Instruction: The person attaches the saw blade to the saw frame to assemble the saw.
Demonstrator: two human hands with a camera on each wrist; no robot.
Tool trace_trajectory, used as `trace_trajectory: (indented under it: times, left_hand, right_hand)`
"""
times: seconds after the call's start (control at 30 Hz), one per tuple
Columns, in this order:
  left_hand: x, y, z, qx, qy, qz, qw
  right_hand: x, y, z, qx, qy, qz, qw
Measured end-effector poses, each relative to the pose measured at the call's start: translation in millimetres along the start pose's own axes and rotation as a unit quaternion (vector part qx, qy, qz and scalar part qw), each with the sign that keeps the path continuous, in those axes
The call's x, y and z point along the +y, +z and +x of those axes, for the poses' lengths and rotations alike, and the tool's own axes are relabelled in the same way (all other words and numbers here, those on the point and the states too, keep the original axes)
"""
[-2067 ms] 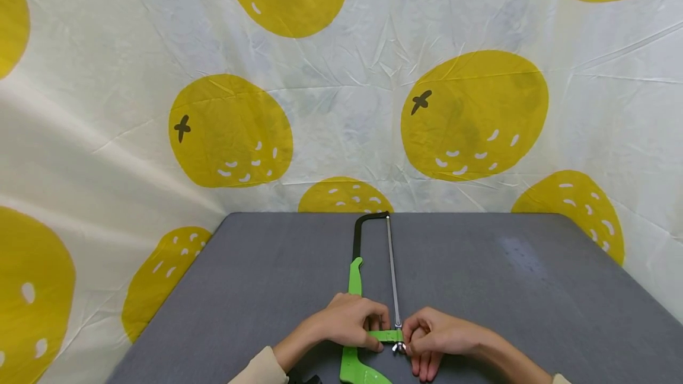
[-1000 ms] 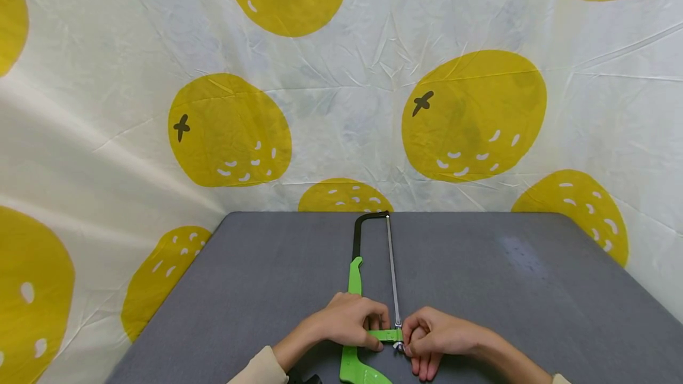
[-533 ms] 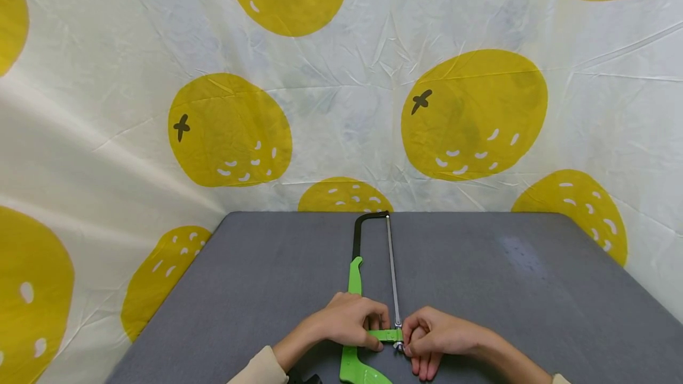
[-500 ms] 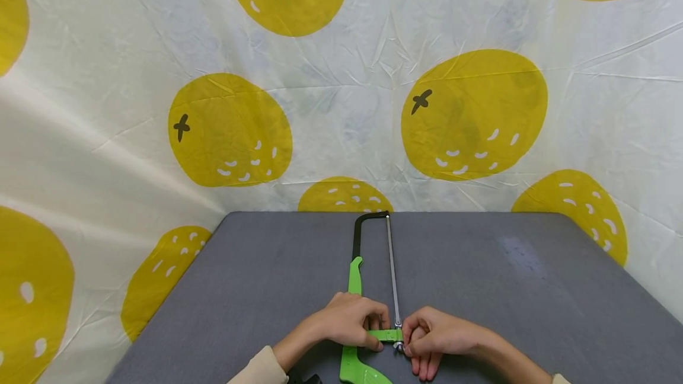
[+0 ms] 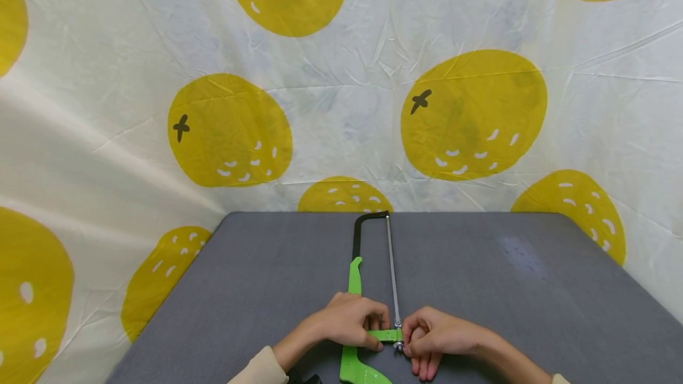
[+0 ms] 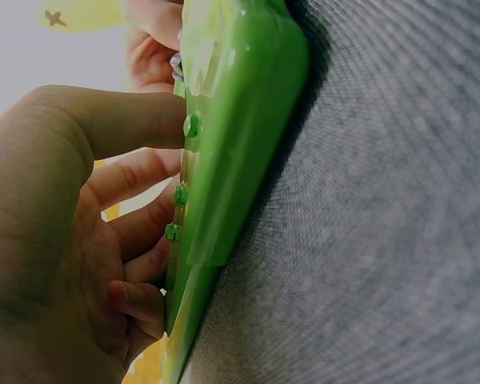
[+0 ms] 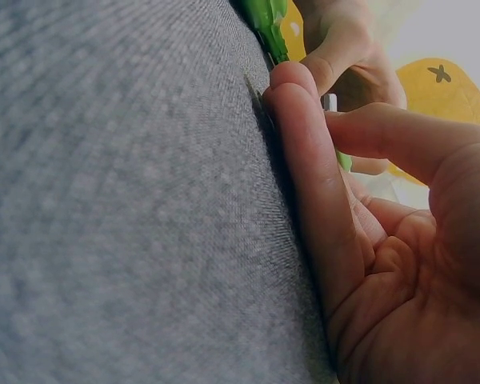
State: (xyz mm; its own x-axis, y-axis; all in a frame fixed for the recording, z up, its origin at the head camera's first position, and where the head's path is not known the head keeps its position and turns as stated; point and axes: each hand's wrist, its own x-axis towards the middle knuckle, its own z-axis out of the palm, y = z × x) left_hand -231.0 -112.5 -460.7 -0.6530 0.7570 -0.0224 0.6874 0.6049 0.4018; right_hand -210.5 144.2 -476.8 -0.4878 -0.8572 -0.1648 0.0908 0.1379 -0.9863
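Note:
A hacksaw point(image 5: 354, 277) with a green handle and black front frame lies on the grey table, its blade point(image 5: 393, 277) on the right side. My left hand point(image 5: 349, 320) grips the green frame near the handle; in the left wrist view its fingers hook over the green edge. At the near end of the blade, my right hand point(image 5: 440, 332) pinches a small silver wing nut point(image 5: 398, 346) between thumb and index finger. The fingers partly cover the nut. In the right wrist view, the other right fingers point(image 7: 320, 184) lie along the cloth surface.
The grey cloth-covered table point(image 5: 277, 265) reaches back to a white curtain point(image 5: 341, 123) printed with yellow fruit. A small dark object point(image 5: 312, 379) shows at the bottom edge by the left sleeve point(image 5: 264, 367).
The wing nut has turned: its wings showed spread two seconds ago and now appear at another angle by the right fingertips. The hacksaw and left hand stay in place.

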Motion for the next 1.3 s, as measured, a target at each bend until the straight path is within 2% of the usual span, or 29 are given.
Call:
trace_trajectory:
  times: [0.63, 1.3]
  left_hand:
    - [1.2, 0.3, -0.6, -0.001, -0.001, -0.01, 0.9999]
    - [0.3, 0.2, 0.0, 0.002, 0.002, 0.003, 1.0]
  right_hand:
    - [-0.3, 0.2, 0.2, -0.001, 0.004, 0.004, 1.0]
    - [-2.1, 1.5, 0.2, -0.001, 0.0, 0.008, 1.0]
